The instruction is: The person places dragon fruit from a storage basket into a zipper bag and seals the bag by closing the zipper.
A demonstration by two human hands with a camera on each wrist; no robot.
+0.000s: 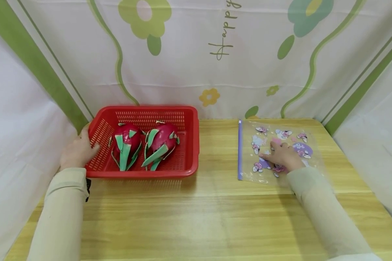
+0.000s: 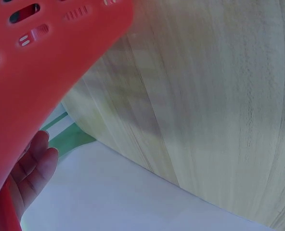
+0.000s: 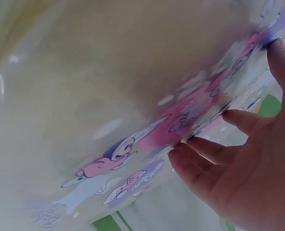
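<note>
My left hand [image 1: 77, 150] grips the left side of a red plastic basket [image 1: 196, 145], its thumb over the rim. From below, the left wrist view shows fingers [image 2: 39, 168] against the basket's outer wall [image 2: 51, 72]. Two dragon fruits, one on the left [image 1: 125, 145] and one on the right [image 1: 163, 143], lie side by side in the basket, crimson with green scales. Over on the right, my right hand [image 1: 285, 156] rests its fingertips on a clear zip bag [image 1: 248, 163] printed with cartoon figures. The right wrist view shows that hand [image 3: 248, 163] with fingers spread, touching the film.
A light wooden table [image 1: 183, 221] carries the basket and the bag. The bag lies flat, its purple zip strip [image 1: 240, 150] facing the basket. White cloth [image 1: 183, 65] with flowers and green lines hangs behind the table, and more cloth borders both sides.
</note>
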